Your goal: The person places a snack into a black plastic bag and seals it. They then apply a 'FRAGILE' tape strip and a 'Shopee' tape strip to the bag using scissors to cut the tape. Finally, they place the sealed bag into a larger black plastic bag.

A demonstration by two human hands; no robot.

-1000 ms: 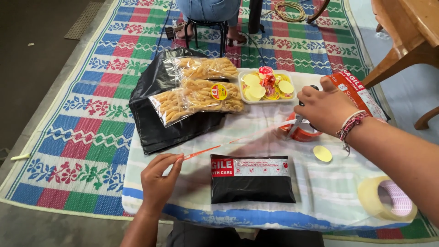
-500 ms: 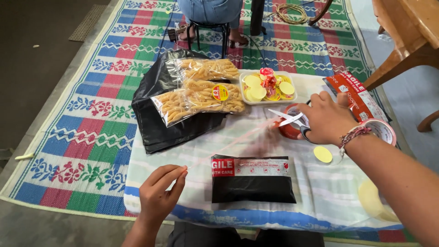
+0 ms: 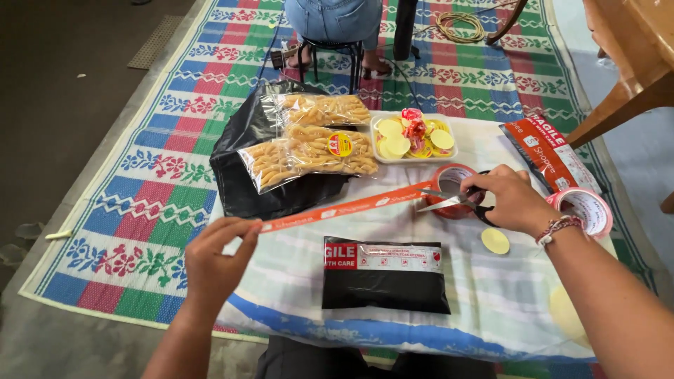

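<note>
My left hand (image 3: pixel 214 263) pinches the free end of a long orange tape strip (image 3: pixel 344 207) at the table's left edge. The strip runs taut up to the right to an orange tape roll (image 3: pixel 449 179). My right hand (image 3: pixel 509 200) grips scissors (image 3: pixel 442 202), and their blades point left at the strip, just beside the roll. A flat black parcel (image 3: pixel 385 274) with a red and white label lies below the strip, near the front edge.
The cloth-covered table (image 3: pixel 295 295) also carries clear bags of snacks (image 3: pixel 316 151) on a black plastic bag (image 3: pixel 246 168), a white tray (image 3: pixel 449 154) of yellow discs, an orange packet (image 3: pixel 547 151), another tape roll (image 3: pixel 586 210) by my wrist and a yellow round sticker (image 3: pixel 495 241). A person sits on a stool (image 3: pixel 330 49) beyond.
My left hand has drawn the orange tape out to the left into a long taut strip. My right hand has brought the scissors to the strip at the roll.
</note>
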